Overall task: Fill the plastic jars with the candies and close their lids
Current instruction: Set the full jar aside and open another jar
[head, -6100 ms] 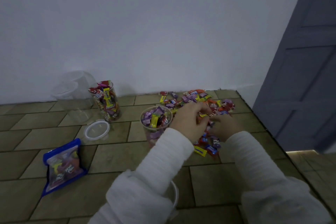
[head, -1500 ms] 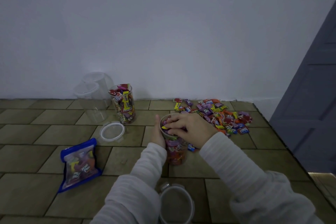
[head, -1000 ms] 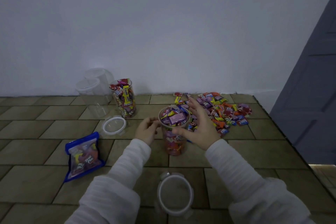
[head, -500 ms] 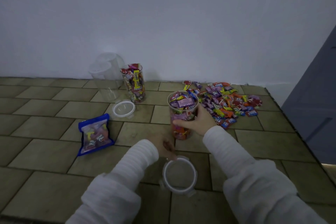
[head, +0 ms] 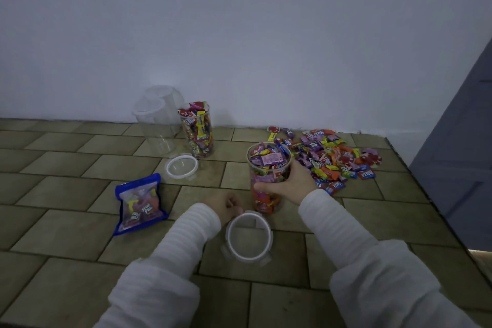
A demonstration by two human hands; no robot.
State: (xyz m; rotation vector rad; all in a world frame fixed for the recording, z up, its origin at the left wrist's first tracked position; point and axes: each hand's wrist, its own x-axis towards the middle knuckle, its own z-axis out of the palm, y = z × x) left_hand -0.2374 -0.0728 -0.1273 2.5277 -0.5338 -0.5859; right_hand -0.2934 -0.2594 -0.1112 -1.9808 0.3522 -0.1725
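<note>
We have the near jar (head: 267, 178) upright on the tiled floor (head: 66, 168), mouth up, long axis vertical, candies heaped to the rim and a few standing proud of it. Right hand (head: 288, 181) wraps its side around mid-height, thumb across the front. Left hand (head: 226, 206) is at the far edge of the clip lid (head: 249, 235), which lies flat just in front of the jar; fingers look curled on the rim, so we read that as a pinch, but it's partly hidden.

Handling guess: the jar is thin clear plastic, so stiff enough but slick, and bottom-heavy now it's full. Hold it low to mid wall, don't squeeze. The lid is light and rigid; take it by the rim between the tabs. The proud wrappers may block seating, so press them down first.

A second filled jar (head: 197, 132) stands open near the wall, its lid (head: 181, 166) flat beside it. Loose candies (head: 330, 154) are piled to the right.
</note>
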